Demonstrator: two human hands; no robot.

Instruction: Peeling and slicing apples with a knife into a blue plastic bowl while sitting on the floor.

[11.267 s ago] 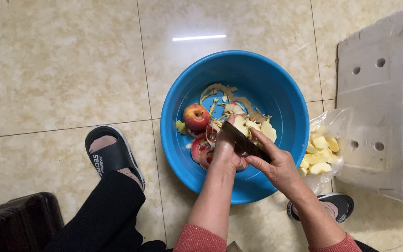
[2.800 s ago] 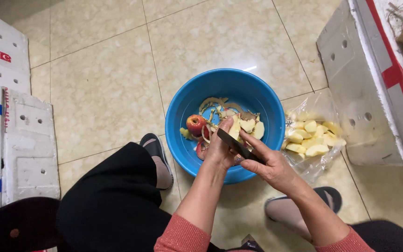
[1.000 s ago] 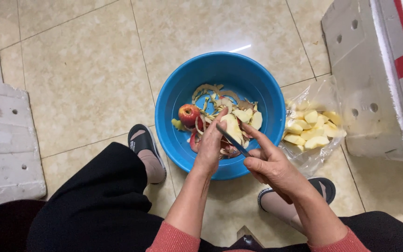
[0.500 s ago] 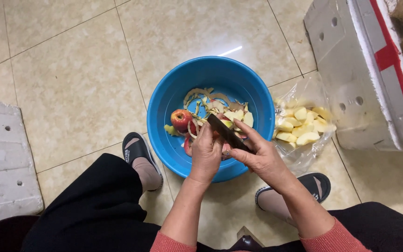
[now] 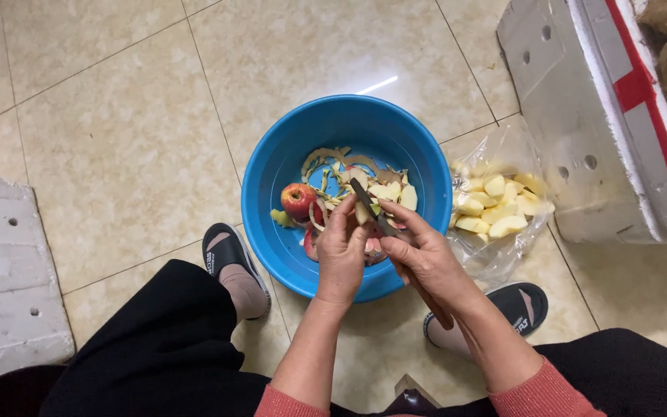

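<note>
Left hand grips apple piece; right hand clasps knife over blue basin.

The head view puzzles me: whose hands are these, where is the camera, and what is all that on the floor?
There is no machine here. A person wears a camera on the head, and it looks straight down at their own two bare hands, knees and sandalled feet.

On the tiled floor stands a blue basin holding a whole red apple and curls of peel. To its right lies a clear bag with pale cut apple pieces on it. White foam boxes sit at the right and left edges.

Over the basin, the left hand holds an apple piece. The right hand grips a knife, its blade against that piece.
</note>
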